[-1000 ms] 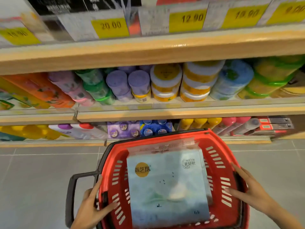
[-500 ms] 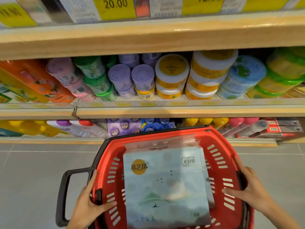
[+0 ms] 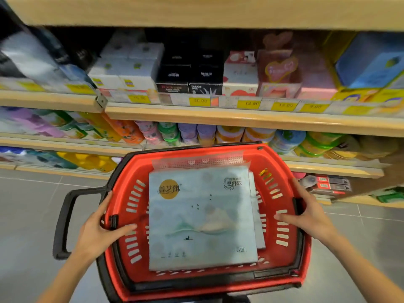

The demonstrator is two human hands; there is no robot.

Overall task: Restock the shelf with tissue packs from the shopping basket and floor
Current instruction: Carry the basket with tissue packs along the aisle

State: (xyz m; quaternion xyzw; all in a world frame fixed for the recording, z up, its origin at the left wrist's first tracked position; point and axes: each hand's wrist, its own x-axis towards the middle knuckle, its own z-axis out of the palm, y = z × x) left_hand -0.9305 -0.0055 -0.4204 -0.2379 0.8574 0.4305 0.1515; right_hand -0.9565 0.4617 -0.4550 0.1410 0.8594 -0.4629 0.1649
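Tissue pack (image 3: 203,217) lying flat in the red shopping basket (image 3: 196,152), printed face up.
Left hand (image 3: 100,226) and right hand (image 3: 310,217) are each gripping a side rim, thumbs inside. Pack is looking light, soft and slick-wrapped, so pinching its side edges or far sealed flap seems best. Long axis is apparently running near-to-far, top pointing toward the shelf (image 3: 218,114).

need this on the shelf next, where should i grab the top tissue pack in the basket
Come from above: the tissue pack lies flat, broad face up, in the basket. Best grip is probably its left edge, where a gap to the basket wall leaves room to reach under; the right edge sits on a second pack.
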